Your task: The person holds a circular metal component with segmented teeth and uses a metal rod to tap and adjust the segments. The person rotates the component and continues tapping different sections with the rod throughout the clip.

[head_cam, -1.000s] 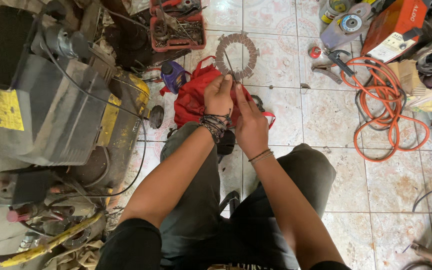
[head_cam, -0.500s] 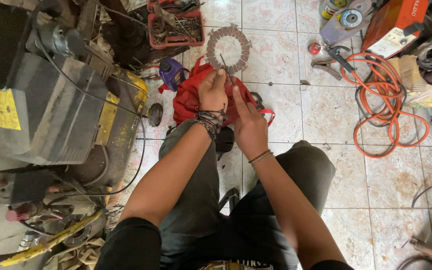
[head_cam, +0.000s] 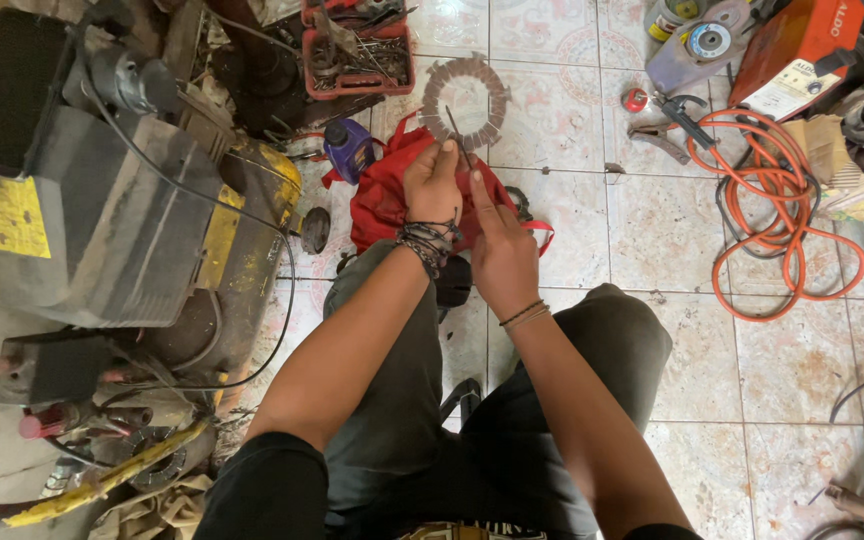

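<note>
Grey metal fills my nine o'clock: the big machine with its yellow flank, by far the largest thing here. At two o'clock an orange hose lies coiled on the tiles, an orange box beyond it. At twelve o'clock, a red tray of tools, and below it the red bag my hands work over. Just past the bag lies a friction ring, flat on the floor, brown-padded. A small purple bottle stands at eleven o'clock.

My left hand is closed, fingers pinching a thin dark rod that pokes up toward the ring. My right hand lies just beside it, fingers extended along the rod's lower end; whether it grips, I cannot tell.

The rod looks stiff, light and narrow, likely slick with oil, so I judge a firm fingertip pinch near its base suits it best.
</note>
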